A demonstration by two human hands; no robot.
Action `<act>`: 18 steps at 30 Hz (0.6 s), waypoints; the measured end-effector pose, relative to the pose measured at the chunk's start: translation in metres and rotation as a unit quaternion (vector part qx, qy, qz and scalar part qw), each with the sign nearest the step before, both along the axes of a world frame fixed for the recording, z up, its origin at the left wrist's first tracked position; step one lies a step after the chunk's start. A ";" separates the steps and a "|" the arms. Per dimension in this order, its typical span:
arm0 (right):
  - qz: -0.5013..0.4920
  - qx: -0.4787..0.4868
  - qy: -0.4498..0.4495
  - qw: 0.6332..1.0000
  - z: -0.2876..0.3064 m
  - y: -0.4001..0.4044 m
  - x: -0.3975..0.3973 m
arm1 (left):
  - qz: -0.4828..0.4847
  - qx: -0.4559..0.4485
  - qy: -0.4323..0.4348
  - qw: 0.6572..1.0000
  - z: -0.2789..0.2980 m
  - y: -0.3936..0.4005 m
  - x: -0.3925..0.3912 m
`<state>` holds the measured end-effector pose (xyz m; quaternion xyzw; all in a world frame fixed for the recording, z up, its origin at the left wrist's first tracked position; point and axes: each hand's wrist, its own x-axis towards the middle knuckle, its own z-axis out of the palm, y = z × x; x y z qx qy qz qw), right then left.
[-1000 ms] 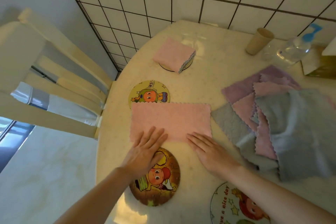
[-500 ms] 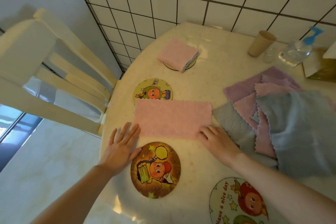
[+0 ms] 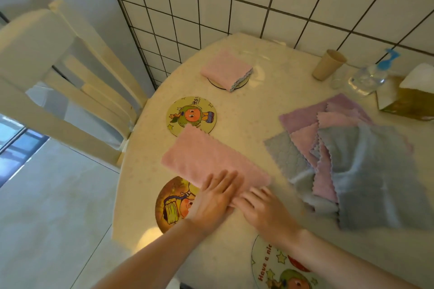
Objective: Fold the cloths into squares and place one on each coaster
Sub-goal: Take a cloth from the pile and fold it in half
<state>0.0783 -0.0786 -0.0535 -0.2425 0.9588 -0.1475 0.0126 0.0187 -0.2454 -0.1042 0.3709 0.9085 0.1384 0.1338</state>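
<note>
A pink cloth point(image 3: 211, 159), folded once into a long strip, lies slantwise on the desk point(image 3: 246, 110) between the yellow coaster point(image 3: 191, 114) and the brown coaster point(image 3: 175, 204), its far corner lapping over the yellow one's near edge. Both hands meet at the strip's near end: the left hand point(image 3: 215, 197) lies flat, fingers straight on the fabric, and the right hand point(image 3: 263, 207) rests beside it, fingers extended toward the cloth's edge, gripping nothing that can be seen. The cloth looks light, soft and limp, likely to sag and slide on the smooth desk, so it is best pinched by the two corners of a short end and carried over to the other. One folded pink square point(image 3: 226, 69) already sits on the far coaster point(image 3: 240, 83); a heap of unfolded cloths point(image 3: 352, 162) waits to the right.
</note>
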 end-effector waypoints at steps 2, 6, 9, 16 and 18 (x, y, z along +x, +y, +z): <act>0.031 -0.008 -0.034 0.999 0.003 -0.005 0.015 | -0.033 -0.017 0.012 0.999 -0.004 -0.005 0.008; 0.055 -0.047 -0.045 0.996 0.006 0.006 0.022 | -0.112 0.019 0.036 0.993 -0.012 -0.037 0.021; 0.001 0.032 -0.058 0.998 -0.001 0.028 0.013 | -0.114 0.034 0.044 0.992 -0.002 -0.064 0.029; 0.078 0.093 -0.095 0.988 -0.035 0.016 -0.001 | -0.080 0.049 -0.004 0.996 -0.003 -0.100 0.039; 0.116 0.065 -0.100 0.986 -0.041 0.008 0.003 | -0.089 0.071 -0.001 0.994 0.001 -0.100 0.039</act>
